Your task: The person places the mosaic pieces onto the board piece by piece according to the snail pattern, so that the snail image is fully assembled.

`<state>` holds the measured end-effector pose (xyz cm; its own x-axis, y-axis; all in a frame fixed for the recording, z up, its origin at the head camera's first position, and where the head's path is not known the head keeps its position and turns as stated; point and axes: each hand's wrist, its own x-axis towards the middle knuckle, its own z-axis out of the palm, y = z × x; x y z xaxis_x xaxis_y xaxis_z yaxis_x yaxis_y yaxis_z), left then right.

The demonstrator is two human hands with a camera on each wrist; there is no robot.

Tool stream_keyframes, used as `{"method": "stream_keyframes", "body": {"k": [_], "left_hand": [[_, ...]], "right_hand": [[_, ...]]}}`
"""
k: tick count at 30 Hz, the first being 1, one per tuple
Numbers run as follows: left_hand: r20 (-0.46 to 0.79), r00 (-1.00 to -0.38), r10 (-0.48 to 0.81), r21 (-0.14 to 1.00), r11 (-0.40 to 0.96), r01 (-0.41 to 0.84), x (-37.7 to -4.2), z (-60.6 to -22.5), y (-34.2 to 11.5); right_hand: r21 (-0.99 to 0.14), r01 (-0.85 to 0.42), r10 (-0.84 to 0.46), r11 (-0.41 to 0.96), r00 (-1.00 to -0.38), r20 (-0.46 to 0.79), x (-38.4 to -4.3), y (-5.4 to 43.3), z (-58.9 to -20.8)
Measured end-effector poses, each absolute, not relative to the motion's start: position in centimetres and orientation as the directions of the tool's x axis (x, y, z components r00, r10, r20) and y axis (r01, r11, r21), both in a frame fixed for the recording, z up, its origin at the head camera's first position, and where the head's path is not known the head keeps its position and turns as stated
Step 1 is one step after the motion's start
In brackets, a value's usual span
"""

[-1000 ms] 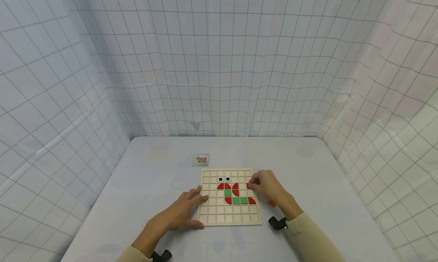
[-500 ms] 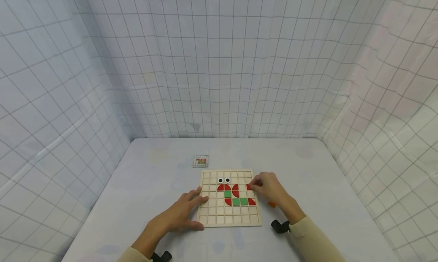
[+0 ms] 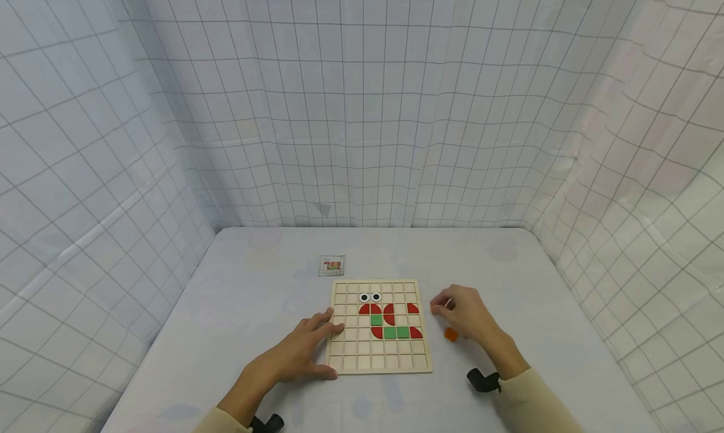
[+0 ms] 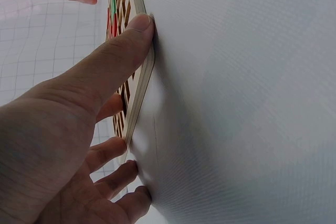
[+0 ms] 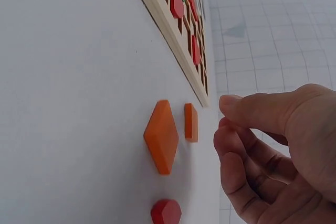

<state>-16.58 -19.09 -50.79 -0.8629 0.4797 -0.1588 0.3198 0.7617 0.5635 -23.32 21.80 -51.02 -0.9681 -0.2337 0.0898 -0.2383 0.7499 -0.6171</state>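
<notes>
A wooden grid board (image 3: pixel 351 362) lies on the table with red, green and eye-shaped pieces set in its cells. My left hand (image 3: pixel 300 350) rests at its left side; the thumb touches the near-left corner and the fingers lie along the edge. My right hand (image 3: pixel 466 310) hovers just right of the board, fingers loosely bent. No piece shows between its fingertips in the right wrist view. Near it on the table lie an orange square tile (image 5: pixel 161 137), another orange tile (image 5: pixel 191 123) and a red tile (image 5: pixel 166 212). A red quarter-round tile (image 3: pixel 412 308) sits in a right-edge cell.
A small picture card (image 3: pixel 332 266) with a red, green and orange figure lies beyond the board's far-left corner. White grid-patterned curtains (image 3: pixel 373 106) enclose the table (image 3: pixel 271 257) at the back and sides.
My right hand has let go of the red quarter-round tile in the right-edge cell and moved right, off the board, to the loose tiles. The left hand stays put.
</notes>
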Motion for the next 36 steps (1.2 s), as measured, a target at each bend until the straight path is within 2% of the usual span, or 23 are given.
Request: {"method": "stream_keyframes", "body": {"k": [9, 20, 27, 36], "left_hand": [[-0.164, -0.862, 0.48, 0.568, 0.761, 0.315, -16.6, -50.8, -19.1], [-0.169, -0.862, 0.478, 0.58, 0.756, 0.305, -16.4, -50.7, -19.1], [-0.164, -0.86, 0.483, 0.575, 0.756, 0.314, -16.5, -50.5, -19.0], [-0.172, -0.865, 0.471, 0.575, 0.761, 0.3, -16.6, -50.5, -19.1]], "right_hand": [[-0.604, -0.2, -0.218, 0.771, -0.975, 0.044, -22.3, 25.3, -51.0], [-0.6, -0.275, -0.32, 0.751, -0.947, 0.033, -21.0, 29.3, -51.1], [-0.638, -0.287, -0.381, 0.714, -0.924, -0.011, -20.8, 29.9, -51.6], [-0.624, -0.301, -0.388, 0.721, -0.921, -0.004, -21.2, 29.5, -51.9]]}}
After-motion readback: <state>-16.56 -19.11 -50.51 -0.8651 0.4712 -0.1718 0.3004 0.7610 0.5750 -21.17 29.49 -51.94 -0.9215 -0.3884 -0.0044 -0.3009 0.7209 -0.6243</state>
